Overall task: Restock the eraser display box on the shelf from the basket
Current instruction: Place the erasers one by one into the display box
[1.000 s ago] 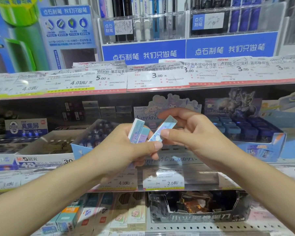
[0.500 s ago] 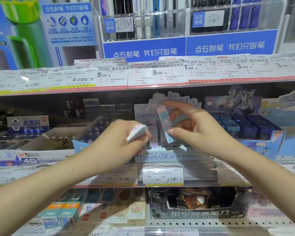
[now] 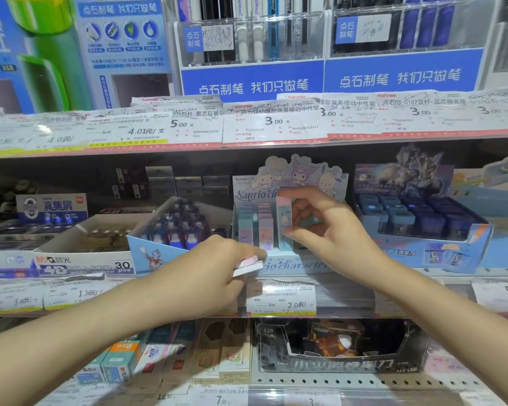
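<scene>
The pastel cartoon-character eraser display box [image 3: 293,263] stands on the middle shelf, with several erasers upright in its left columns. My right hand [image 3: 326,227] pinches one pale blue and pink eraser [image 3: 285,221] upright inside the box, beside the filled columns. My left hand [image 3: 214,265] holds pink and white erasers [image 3: 248,266] low in front of the box's left corner. The basket is out of view.
A blue box of dark erasers [image 3: 173,241] sits left of the display, an M&G eraser carton [image 3: 80,262] further left, and a blue sharpener box [image 3: 422,230] at the right. Price labels [image 3: 280,297] line the shelf edge. More stock fills the shelf below.
My right hand has carried its eraser forward from mid-air into the display box and turned it upright. My left hand has lowered with its erasers to the box's front left.
</scene>
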Motion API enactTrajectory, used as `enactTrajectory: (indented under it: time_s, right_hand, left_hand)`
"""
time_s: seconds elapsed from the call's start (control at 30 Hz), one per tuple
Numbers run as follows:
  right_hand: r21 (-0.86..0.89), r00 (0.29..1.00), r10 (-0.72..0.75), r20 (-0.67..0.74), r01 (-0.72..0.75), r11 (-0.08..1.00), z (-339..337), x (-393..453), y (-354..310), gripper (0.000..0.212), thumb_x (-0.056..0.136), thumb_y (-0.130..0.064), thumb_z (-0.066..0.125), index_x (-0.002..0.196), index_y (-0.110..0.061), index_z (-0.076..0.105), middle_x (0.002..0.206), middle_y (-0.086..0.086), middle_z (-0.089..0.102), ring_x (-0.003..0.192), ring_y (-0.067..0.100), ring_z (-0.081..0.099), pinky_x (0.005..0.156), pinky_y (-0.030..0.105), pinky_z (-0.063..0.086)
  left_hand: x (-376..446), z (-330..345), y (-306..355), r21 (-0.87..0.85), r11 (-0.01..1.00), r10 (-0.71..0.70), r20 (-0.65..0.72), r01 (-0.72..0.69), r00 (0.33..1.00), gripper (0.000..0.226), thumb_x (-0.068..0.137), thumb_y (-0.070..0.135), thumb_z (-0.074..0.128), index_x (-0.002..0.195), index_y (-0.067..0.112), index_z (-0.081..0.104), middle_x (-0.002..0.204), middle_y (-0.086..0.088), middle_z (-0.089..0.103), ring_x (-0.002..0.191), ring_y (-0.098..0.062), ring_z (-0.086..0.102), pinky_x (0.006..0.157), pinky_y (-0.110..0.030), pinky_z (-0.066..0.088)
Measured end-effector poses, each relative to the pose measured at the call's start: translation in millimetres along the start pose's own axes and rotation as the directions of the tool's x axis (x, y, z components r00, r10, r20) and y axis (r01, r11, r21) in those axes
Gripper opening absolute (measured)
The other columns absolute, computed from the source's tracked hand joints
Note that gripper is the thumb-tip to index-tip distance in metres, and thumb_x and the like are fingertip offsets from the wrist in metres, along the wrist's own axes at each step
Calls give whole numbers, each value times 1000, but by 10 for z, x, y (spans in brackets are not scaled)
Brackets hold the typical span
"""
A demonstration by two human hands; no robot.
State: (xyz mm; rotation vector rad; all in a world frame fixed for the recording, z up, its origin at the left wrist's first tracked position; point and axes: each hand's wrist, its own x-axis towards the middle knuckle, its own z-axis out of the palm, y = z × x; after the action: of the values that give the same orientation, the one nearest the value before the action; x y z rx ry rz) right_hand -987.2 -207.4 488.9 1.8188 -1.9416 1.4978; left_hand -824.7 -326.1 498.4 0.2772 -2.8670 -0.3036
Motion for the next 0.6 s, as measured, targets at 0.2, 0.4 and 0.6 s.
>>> enactTrajectory:
  time_s: [0.2,0.4,0.6]
  right_hand:
    - [1,1000,-2,31,2,1000,-22,6,72,42,80,-4,67,103,-37,53,91,-6,55,81,7,57,76,24,52]
    - [17,999,-2,-51,3,1000,-6,10,106,19,85,-4,60,92,-20,66,92,-3,54,83,7,56,74,14,46]
    - [22,999,23,-35,-22,1000,3,21,111,11,83,-4,62,82,-11,70,88,6,60,86,13,57,74,19,47]
  left_hand:
    - [23,-31,-14,-28,1000,-8,6,8,1000,49,91,7,46,132,32,49,117,3,64,50,25,43,51,-1,36]
    - [39,-54,-47,-16,1000,-20,53,21,998,53,88,7,45,131,37,49,130,3,60,50,6,54,52,-8,42]
    - [15,-88,5,-1,1000,3,16,-3,1000,47,86,-1,43,123,22,61,83,15,65,46,19,46,42,-6,34]
